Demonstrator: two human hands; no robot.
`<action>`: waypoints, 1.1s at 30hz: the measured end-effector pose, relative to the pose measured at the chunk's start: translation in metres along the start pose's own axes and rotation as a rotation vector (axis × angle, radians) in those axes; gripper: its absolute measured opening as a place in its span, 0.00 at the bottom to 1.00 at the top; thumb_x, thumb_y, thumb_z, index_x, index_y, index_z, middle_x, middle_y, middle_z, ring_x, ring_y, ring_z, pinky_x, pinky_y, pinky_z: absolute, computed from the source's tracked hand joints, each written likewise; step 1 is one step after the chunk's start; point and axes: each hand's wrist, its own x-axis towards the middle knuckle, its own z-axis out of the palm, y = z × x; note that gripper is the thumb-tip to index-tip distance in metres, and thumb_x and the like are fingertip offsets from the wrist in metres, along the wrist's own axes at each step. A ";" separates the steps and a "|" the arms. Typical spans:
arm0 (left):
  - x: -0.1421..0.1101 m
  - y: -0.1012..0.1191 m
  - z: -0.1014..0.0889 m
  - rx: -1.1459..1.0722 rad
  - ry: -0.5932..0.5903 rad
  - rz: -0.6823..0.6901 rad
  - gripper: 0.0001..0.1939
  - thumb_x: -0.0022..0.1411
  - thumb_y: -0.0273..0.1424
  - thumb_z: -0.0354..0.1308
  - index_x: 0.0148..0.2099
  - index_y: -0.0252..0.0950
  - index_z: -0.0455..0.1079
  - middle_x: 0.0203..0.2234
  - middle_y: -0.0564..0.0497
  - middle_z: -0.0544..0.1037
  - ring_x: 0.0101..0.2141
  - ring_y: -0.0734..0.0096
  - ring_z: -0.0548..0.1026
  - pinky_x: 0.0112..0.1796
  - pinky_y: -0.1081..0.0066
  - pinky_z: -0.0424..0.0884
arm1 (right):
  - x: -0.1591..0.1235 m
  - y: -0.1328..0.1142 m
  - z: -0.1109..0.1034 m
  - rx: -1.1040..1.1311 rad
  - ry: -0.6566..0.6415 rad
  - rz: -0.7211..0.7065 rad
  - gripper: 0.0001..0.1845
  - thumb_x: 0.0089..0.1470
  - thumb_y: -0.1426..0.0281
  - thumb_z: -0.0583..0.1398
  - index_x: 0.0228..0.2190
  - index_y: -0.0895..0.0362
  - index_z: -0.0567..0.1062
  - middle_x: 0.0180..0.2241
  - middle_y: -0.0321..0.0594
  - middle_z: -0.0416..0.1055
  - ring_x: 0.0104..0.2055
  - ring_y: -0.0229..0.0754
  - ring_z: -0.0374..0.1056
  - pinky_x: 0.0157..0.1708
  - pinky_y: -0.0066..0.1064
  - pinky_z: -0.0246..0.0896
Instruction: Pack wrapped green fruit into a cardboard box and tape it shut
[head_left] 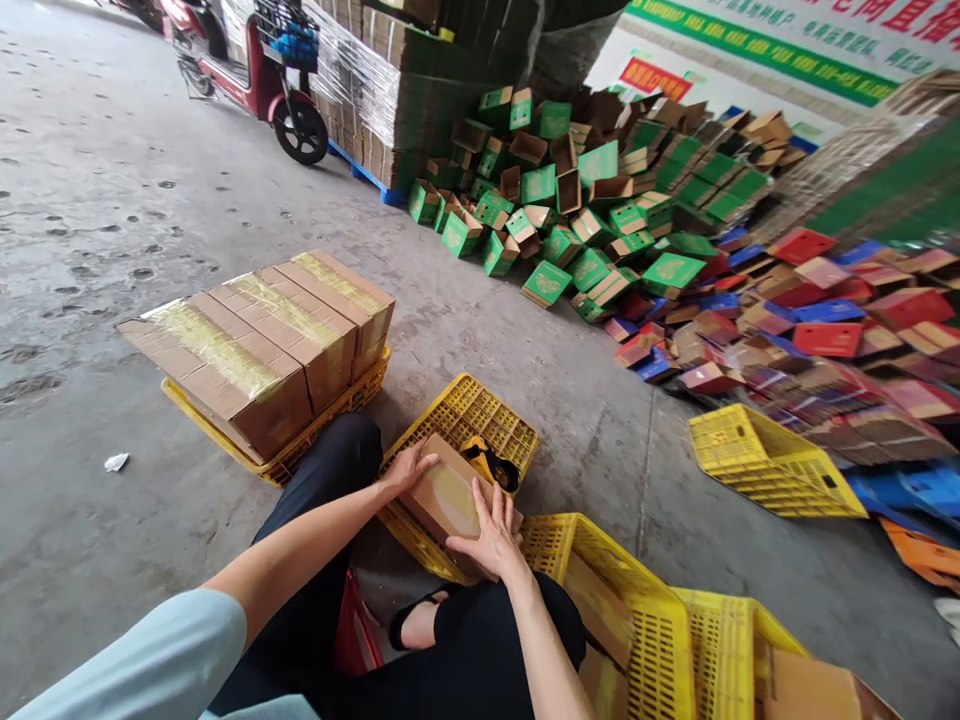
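A brown taped cardboard box lies on an upturned yellow plastic crate in front of my knees. My left hand rests on the box's left end with the fingers laid flat over its top. The fingers of my right hand are spread over the near right side of the box, pressing on it. A yellow and black tape dispenser sits on the crate just behind the box.
Three sealed brown boxes sit on a flat yellow crate to the left. More yellow crates lie right and near right. A heap of green, red and blue cartons fills the back right. A red scooter stands behind.
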 end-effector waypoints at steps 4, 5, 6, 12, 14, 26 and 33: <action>0.000 -0.004 -0.002 -0.002 -0.026 0.019 0.32 0.67 0.48 0.56 0.65 0.33 0.68 0.58 0.42 0.76 0.60 0.50 0.72 0.60 0.58 0.67 | -0.014 0.016 0.019 0.206 0.356 0.152 0.61 0.51 0.49 0.66 0.73 0.55 0.41 0.75 0.56 0.28 0.76 0.65 0.28 0.67 0.57 0.45; 0.000 -0.005 -0.002 -0.001 -0.030 0.029 0.32 0.67 0.48 0.56 0.65 0.33 0.69 0.58 0.42 0.76 0.59 0.50 0.73 0.60 0.58 0.67 | -0.018 0.022 0.027 0.276 0.462 0.259 0.61 0.53 0.49 0.64 0.72 0.62 0.41 0.74 0.62 0.31 0.76 0.65 0.32 0.68 0.53 0.46; 0.000 -0.005 -0.003 -0.001 -0.033 0.040 0.32 0.66 0.49 0.56 0.65 0.33 0.69 0.58 0.41 0.76 0.59 0.50 0.73 0.59 0.58 0.68 | -0.023 0.027 0.036 0.346 0.533 0.364 0.61 0.54 0.47 0.63 0.71 0.68 0.41 0.73 0.67 0.36 0.75 0.65 0.36 0.68 0.50 0.48; -0.004 0.000 -0.005 0.027 -0.035 0.029 0.36 0.65 0.54 0.55 0.63 0.32 0.70 0.58 0.39 0.77 0.59 0.48 0.73 0.60 0.57 0.67 | -0.043 0.030 0.071 0.594 0.479 0.486 0.56 0.52 0.46 0.61 0.66 0.75 0.58 0.63 0.67 0.65 0.65 0.62 0.64 0.62 0.41 0.59; -0.005 0.001 -0.005 0.038 -0.031 0.031 0.37 0.65 0.55 0.55 0.64 0.32 0.69 0.59 0.40 0.75 0.60 0.48 0.72 0.61 0.57 0.66 | -0.045 0.023 0.072 0.579 0.497 0.481 0.52 0.53 0.48 0.60 0.64 0.75 0.63 0.61 0.66 0.68 0.63 0.61 0.67 0.60 0.40 0.61; -0.001 -0.010 -0.004 0.219 -0.044 -0.027 0.34 0.71 0.47 0.51 0.69 0.30 0.62 0.65 0.37 0.68 0.65 0.50 0.66 0.64 0.57 0.61 | -0.041 0.021 0.068 0.395 0.552 0.285 0.37 0.59 0.52 0.58 0.62 0.63 0.70 0.62 0.52 0.70 0.60 0.53 0.71 0.60 0.38 0.65; -0.007 -0.005 -0.001 0.311 -0.002 -0.089 0.38 0.72 0.47 0.51 0.75 0.30 0.49 0.65 0.32 0.66 0.65 0.46 0.65 0.62 0.54 0.62 | -0.044 0.021 0.065 0.408 0.507 0.266 0.38 0.59 0.51 0.58 0.62 0.64 0.71 0.63 0.51 0.68 0.61 0.54 0.70 0.60 0.37 0.65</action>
